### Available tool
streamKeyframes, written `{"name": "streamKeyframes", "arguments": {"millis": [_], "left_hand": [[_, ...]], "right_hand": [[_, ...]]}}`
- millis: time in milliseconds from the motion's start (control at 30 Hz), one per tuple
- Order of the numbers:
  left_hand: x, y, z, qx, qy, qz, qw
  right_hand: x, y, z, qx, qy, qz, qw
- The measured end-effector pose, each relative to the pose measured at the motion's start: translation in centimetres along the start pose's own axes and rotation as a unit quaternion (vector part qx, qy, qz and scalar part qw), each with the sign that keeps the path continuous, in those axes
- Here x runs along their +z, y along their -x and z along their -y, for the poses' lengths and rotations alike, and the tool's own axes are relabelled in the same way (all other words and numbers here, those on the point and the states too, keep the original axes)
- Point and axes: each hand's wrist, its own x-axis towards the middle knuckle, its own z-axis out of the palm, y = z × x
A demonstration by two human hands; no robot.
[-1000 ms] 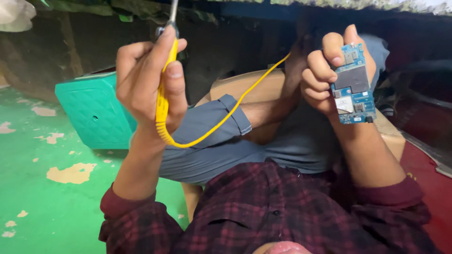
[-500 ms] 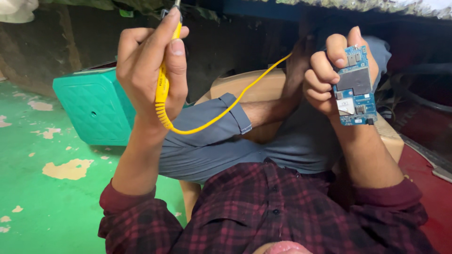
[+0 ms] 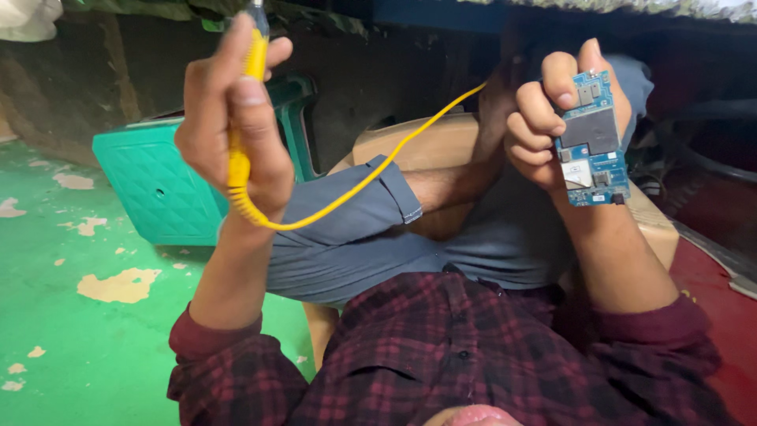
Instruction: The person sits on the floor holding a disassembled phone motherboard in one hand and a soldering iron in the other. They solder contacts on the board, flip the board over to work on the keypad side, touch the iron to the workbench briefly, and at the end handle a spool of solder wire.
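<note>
**Raised tool and circuit board, seen from the head camera**

The green painted floor [image 3: 95, 347], worn to pale patches, filled the left of the view; a red surface [image 3: 729, 315] bordered it at the right. On the floor stood a teal plastic stool [image 3: 154, 185], and behind the person's knees lay a tan cardboard box [image 3: 441, 142], partly hidden by rolled blue-grey trousers [image 3: 355, 237] and the plaid maroon shirt [image 3: 473, 355].

The left hand [image 3: 233, 126] was closed around the yellow-handled tool [image 3: 240, 154], fingers wrapped over the grip with the metal tip pointing up and cut off near the top edge of the frame. Its yellow cord [image 3: 371, 177] looped below the wrist — then ran up and right, passing behind the right hand.

The right hand [image 3: 552, 118] gripped the blue circuit board [image 3: 591, 142] by its left edge, thumb and curled fingers clamped on it, the board held upright with its component face toward the camera.

Compared with the frames from a second and half a second before, the left hand had risen and drifted slightly left, so the tool's tip reached the frame's upper edge — while the board stayed in nearly the same place. Tool and board were therefore well apart, and no contact between them was in hand at this instant.
</note>
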Motion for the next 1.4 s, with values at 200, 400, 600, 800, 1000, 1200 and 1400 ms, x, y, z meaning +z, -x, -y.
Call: {"name": "streamKeyframes", "arguments": {"millis": [200,400,600,800,1000,1200,1400], "left_hand": [[1.1,1.6,2.5,-0.213,0.323,-0.074,0.919],[1.4,1.9,3.7,-0.268,0.424,-0.073,0.862],[1.4,3.2,3.0,-0.219,0.437,-0.107,0.866],[2.8,4.2,-2.3,0.254,0.15,0.095,0.951],[5.9,4.0,-5.8,0.257,0.111,0.375,0.884],[8.2,5.8,-5.2,0.296,0.11,0.364,0.876],[8.2,5.7,-5.3,0.276,0.095,0.354,0.889]], "right_hand": [[-0.1,0.1,0.0,0.001,-0.003,0.01,1.0],[0.0,0.2,0.0,0.0,-0.001,0.008,1.0],[0.2,-0.1,-0.4,-0.01,0.028,0.021,0.999],[-0.5,0.8,-0.2,0.0,0.043,0.033,0.999],[-1.4,1.0,-0.5,0.0,0.056,0.07,0.996],[-2.0,1.2,-0.4,-0.002,0.056,0.08,0.995],[-2.4,1.1,-0.5,-0.012,0.054,0.085,0.995]]}}
